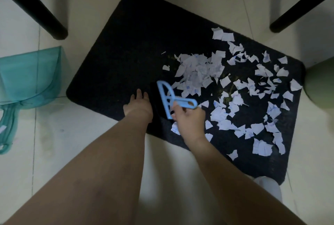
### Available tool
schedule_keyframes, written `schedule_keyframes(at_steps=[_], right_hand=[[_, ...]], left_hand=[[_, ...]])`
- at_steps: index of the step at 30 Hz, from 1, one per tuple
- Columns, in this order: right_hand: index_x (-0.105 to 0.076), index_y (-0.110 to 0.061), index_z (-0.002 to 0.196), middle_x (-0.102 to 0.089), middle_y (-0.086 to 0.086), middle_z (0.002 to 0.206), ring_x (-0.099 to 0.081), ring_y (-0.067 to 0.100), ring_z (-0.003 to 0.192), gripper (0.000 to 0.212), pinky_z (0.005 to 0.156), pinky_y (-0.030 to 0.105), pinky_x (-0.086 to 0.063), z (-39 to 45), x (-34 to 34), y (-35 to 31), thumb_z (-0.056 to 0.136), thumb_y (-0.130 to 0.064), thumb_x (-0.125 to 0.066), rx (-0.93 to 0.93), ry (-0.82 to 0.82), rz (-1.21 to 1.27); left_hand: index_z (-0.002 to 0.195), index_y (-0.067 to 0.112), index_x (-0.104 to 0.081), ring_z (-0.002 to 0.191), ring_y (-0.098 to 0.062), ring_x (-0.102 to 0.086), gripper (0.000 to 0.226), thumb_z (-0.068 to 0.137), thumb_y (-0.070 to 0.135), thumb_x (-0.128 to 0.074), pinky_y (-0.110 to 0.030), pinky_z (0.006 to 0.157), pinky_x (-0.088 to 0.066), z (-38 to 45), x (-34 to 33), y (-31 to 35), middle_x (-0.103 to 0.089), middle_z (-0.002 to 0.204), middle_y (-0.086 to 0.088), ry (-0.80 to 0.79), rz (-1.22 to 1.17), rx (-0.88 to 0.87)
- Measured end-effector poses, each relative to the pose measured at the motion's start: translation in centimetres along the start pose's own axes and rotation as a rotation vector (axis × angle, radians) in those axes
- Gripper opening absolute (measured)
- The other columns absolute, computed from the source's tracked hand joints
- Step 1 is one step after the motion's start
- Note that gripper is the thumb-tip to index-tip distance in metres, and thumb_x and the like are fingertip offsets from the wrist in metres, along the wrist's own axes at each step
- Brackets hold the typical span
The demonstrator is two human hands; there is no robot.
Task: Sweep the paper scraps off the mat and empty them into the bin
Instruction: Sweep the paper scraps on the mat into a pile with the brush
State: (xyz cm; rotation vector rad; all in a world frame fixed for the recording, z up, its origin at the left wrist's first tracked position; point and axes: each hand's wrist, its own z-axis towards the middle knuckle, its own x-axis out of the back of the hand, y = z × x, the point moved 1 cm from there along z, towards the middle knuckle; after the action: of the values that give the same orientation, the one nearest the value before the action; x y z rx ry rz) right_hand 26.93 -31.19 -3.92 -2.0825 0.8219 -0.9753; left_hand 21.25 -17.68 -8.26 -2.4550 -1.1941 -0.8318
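Barely begun: scraps (226,87) cover the mat's (137,44) right half; right hand (189,121) grips the brush (171,101) beside them; left hand (139,105) lies spread on the mat; dustpan (30,76) waits, apparently empty, on the floor (72,143); bin unseen.

A home: tiled floor (86,143), doormat (137,44), furniture legs (36,8)

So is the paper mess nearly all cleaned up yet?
Not yet. The left half of the black mat looks clear, and the right hand holds the small blue brush. Torn white paper scraps cover the right half, and the teal plastic dustpan sits empty on the floor.
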Motion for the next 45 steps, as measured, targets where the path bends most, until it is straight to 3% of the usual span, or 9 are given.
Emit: schedule_keyframes(at_steps=[6, 10, 14, 19, 25, 31, 35, 40, 45], right_hand=[[-0.069, -0.009, 0.089, -0.066, 0.014, 0.069, -0.064, 0.032, 0.064, 0.019, 0.059, 0.049, -0.055, 2.5, 1.9, 0.5, 0.09, -0.026, -0.059, 0.034, 0.117, -0.145], [-0.063, -0.015, 0.076, -0.066, 0.026, 0.073, -0.063, 0.043, 0.067, 0.018, 0.055, 0.047, -0.055, 3.7, 3.4, -1.8, 0.09, -0.026, -0.06, 0.133, 0.262, -0.075], [-0.063, -0.005, 0.072, -0.066, 0.028, 0.074, -0.065, 0.043, 0.069, 0.025, 0.061, 0.052, -0.056, 3.6, 0.3, -3.0, 0.087, -0.025, -0.064, 0.113, 0.146, 0.092], [-0.066, -0.001, 0.079, -0.068, 0.015, 0.072, -0.067, 0.028, 0.068, 0.031, 0.065, 0.043, -0.058, 5.5, -2.1, -2.7, 0.09, -0.029, -0.058, 0.072, 0.04, -0.044], [-0.063, -0.003, 0.069, -0.065, 0.012, 0.063, -0.062, 0.025, 0.055, 0.032, 0.05, 0.032, -0.049, 6.7, 1.3, -4.3, 0.091, -0.025, -0.057, 0.169, 0.262, -0.081], [-0.058, -0.033, 0.067, -0.069, 0.003, 0.077, -0.07, 0.023, 0.074, 0.026, 0.069, 0.041, -0.059, 7.8, -4.9, -8.3, 0.091, -0.024, -0.058, 0.195, 0.031, 0.195], [-0.064, -0.005, 0.074, -0.067, 0.008, 0.076, -0.065, 0.02, 0.07, 0.03, 0.065, 0.035, -0.056, 9.0, -8.8, -8.4, 0.095, -0.024, -0.052, 0.221, -0.103, -0.021], [-0.064, -0.006, 0.077, -0.055, -0.003, 0.063, -0.052, 0.014, 0.055, 0.037, 0.045, 0.021, -0.032, 10.7, -4.8, -7.5, 0.098, -0.028, -0.044, 0.266, 0.219, -0.336], [-0.061, -0.005, 0.064, -0.064, 0.004, 0.062, -0.062, 0.015, 0.056, 0.037, 0.051, 0.024, -0.05, 10.6, -0.7, -8.2, 0.095, -0.025, -0.052, 0.259, 0.374, -0.014]], left_hand=[[0.154, 0.02, 0.006, 0.149, -0.023, -0.002, 0.095, 0.089, 0.022, -0.063, -0.047, 0.115, -0.022, 0.0, 0.3, 0.3, 0.016, 0.16, 0.002, -0.024, 0.032, 0.028], [0.154, 0.018, 0.0, 0.148, -0.025, -0.009, 0.084, 0.092, 0.023, -0.056, -0.044, 0.114, -0.024, -0.1, 0.7, 0.9, 0.011, 0.161, 0.0, -0.01, 0.026, 0.049], [0.153, 0.014, -0.013, 0.141, -0.027, -0.028, 0.076, 0.091, 0.023, -0.056, -0.041, 0.108, -0.032, -0.2, 1.7, 1.3, 0.001, 0.161, -0.003, -0.018, 0.026, 0.057], [0.14, 0.012, -0.044, 0.128, -0.025, -0.045, 0.049, 0.092, 0.017, -0.051, -0.037, 0.103, -0.038, -0.4, 2.5, 1.2, -0.036, 0.147, -0.007, 0.02, 0.04, 0.034], [0.107, 0.009, -0.064, 0.107, -0.024, -0.058, 0.022, 0.091, 0.009, -0.049, -0.032, 0.085, -0.047, 0.2, 5.0, 1.4, -0.06, 0.117, -0.008, 0.194, 0.016, -0.001], [0.151, 0.008, -0.02, 0.141, -0.027, -0.025, 0.082, 0.087, 0.035, -0.065, -0.042, 0.107, -0.036, 3.3, 6.6, 0.1, -0.015, 0.157, -0.009, 0.205, 0.014, 0.103], [0.151, 0.015, -0.021, 0.141, -0.024, -0.027, 0.093, 0.078, 0.042, -0.071, -0.041, 0.105, -0.038, 4.4, 5.7, -0.9, -0.021, 0.155, -0.006, 0.154, 0.028, 0.11], [0.14, 0.012, -0.04, 0.126, -0.023, -0.044, 0.066, 0.085, 0.038, -0.065, -0.036, 0.098, -0.042, 4.7, 5.8, -0.7, -0.036, 0.144, -0.006, 0.173, 0.044, 0.124], [0.119, 0.015, -0.061, 0.109, -0.021, -0.057, 0.04, 0.086, 0.037, -0.064, -0.034, 0.09, -0.047, 5.3, 6.8, 0.0, -0.058, 0.121, -0.006, 0.234, 0.04, 0.118]])
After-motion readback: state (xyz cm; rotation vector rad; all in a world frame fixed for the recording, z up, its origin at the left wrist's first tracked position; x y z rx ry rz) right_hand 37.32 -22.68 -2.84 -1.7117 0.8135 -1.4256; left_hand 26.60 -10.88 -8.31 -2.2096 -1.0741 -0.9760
